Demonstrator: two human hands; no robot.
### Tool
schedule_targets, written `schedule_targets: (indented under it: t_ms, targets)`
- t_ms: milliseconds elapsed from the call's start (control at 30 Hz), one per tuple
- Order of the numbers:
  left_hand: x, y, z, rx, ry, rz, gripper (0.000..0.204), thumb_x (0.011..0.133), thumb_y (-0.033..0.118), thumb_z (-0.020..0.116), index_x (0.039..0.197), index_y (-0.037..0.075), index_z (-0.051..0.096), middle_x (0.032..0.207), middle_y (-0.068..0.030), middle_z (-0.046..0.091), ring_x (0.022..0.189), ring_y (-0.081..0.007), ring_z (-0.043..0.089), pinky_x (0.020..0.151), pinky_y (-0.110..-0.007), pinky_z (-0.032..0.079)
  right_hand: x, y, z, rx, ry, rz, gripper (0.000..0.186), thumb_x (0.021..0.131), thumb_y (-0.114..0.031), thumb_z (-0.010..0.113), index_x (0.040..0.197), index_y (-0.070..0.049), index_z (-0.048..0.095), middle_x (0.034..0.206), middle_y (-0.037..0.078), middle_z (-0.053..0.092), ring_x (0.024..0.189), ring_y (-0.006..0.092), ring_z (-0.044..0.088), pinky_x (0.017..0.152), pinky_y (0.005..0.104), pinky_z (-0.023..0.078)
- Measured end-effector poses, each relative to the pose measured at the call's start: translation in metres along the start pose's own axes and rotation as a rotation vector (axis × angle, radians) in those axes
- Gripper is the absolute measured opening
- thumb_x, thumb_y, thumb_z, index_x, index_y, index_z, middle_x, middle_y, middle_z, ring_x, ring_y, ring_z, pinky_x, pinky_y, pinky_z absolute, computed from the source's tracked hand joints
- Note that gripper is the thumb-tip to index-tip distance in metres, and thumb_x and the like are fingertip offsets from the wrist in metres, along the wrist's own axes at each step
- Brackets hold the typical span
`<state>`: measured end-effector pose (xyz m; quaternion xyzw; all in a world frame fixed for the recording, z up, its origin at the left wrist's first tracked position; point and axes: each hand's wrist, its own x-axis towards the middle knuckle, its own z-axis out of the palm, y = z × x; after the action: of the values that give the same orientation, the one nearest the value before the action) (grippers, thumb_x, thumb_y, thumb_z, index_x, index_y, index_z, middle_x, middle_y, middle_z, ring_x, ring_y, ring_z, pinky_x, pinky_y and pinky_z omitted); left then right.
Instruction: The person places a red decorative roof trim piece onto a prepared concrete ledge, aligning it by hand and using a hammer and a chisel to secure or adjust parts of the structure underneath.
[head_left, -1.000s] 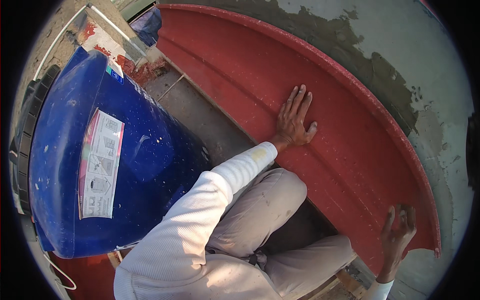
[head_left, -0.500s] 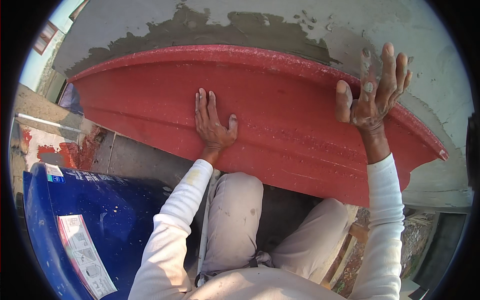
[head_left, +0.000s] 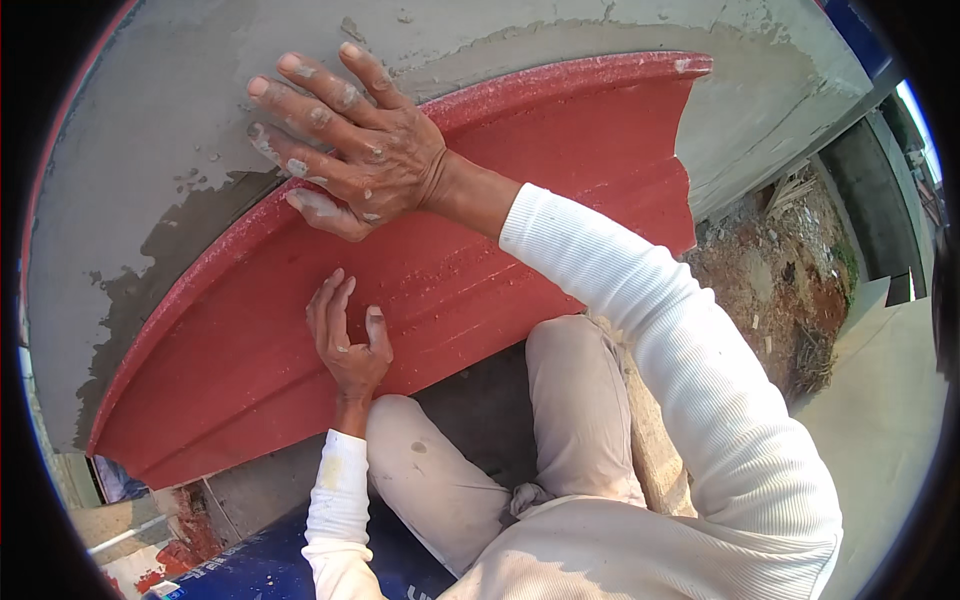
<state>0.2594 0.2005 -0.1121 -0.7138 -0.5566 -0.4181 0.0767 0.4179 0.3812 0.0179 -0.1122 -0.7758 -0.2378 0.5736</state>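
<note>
A long red moulded panel point(head_left: 540, 160) with a thick raised rim and a lengthwise ridge stands against a grey plastered wall point(head_left: 150, 130). My right hand point(head_left: 370, 150) reaches across over the rim with its fingers spread. Grey plaster smears its fingers and knuckles. Whether its palm presses on the rim or hovers in front of it, I cannot tell. Lower down, my left hand point(head_left: 350, 340) is at the panel's face, fingers up and thumb apart, with nothing in it.
Wet, darker plaster point(head_left: 190, 240) borders the rim on the wall. A blue drum point(head_left: 270, 560) lies below my left arm. Beside my right knee is a wooden board point(head_left: 655, 440). Earth and rubble point(head_left: 765, 270) cover the ground at the right.
My right hand has swung left across the panel's upper rim. The left hand has lost its flat, fully stretched pose. The view has turned, showing more ground at the right and less drum.
</note>
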Motion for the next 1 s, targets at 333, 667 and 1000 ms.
schedule_targets:
  t_ms: [333, 667, 1000]
  targets:
    - [0.014, -0.002, 0.051, 0.097, -0.281, 0.113, 0.036, 0.083, 0.036, 0.09, 0.096, 0.008, 0.071, 0.095, -0.0083, 0.067, 0.088, -0.0313, 0.067, 0.076, -0.046, 0.056, 0.0, -0.002, -0.016, 0.097, 0.015, 0.025, 0.041, 0.087, -0.042, 0.069, 0.118, -0.016, 0.074, 0.161, 0.011, 0.052, 0.156, 0.0333, 0.039, 0.133, 0.0599, 0.013]
    - [0.021, 0.001, 0.047, 0.064, -0.246, 0.095, 0.036, 0.077, 0.03, 0.094, 0.091, 0.009, 0.068, 0.09, -0.0054, 0.067, 0.082, -0.0277, 0.064, 0.07, -0.044, 0.053, -0.045, 0.066, -0.1, -0.108, 0.103, 0.123, 0.047, 0.078, -0.033, 0.073, 0.119, -0.009, 0.071, 0.143, 0.018, 0.061, 0.138, 0.0396, 0.053, 0.124, 0.0616, 0.028]
    - [0.013, 0.007, 0.046, 0.046, -0.244, 0.08, 0.023, 0.086, 0.019, 0.086, 0.09, 0.005, 0.069, 0.09, -0.0077, 0.066, 0.082, -0.0282, 0.064, 0.07, -0.043, 0.053, -0.042, 0.104, -0.094, -0.235, 0.029, 0.207, 0.068, 0.103, -0.03, 0.047, 0.164, -0.002, 0.039, 0.173, 0.031, 0.022, 0.163, 0.0462, 0.014, 0.132, 0.0606, 0.001]
